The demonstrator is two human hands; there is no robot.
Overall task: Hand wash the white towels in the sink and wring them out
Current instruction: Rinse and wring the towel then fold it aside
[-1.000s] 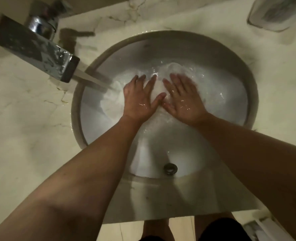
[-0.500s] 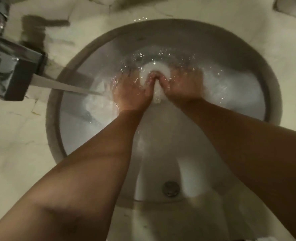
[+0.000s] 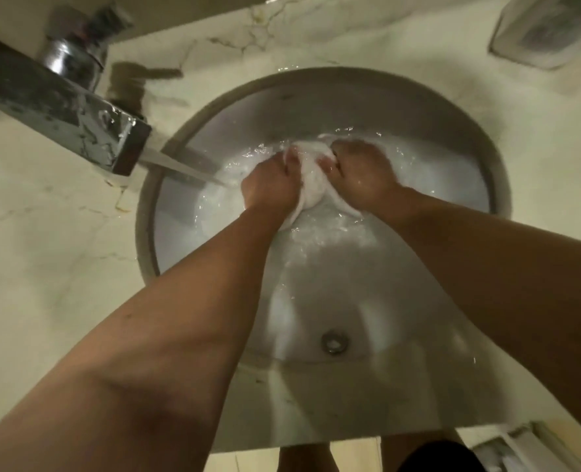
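Observation:
A wet white towel is bunched into a lump in the far half of the round sink, partly under the water. My left hand grips its left side with curled fingers. My right hand grips its right side the same way, knuckles up. The two hands face each other across the lump. More white cloth lies submerged to the left, under the running stream. Most of my fingertips are hidden in the fabric.
A chrome faucet juts in from the upper left and pours water into the sink. The drain sits near the front of the bowl. A marble counter surrounds the sink. A clear container stands at the back right.
One second ago both hands lay flat with fingers spread on the towel. They then curled into it, and now both clutch it as a raised lump.

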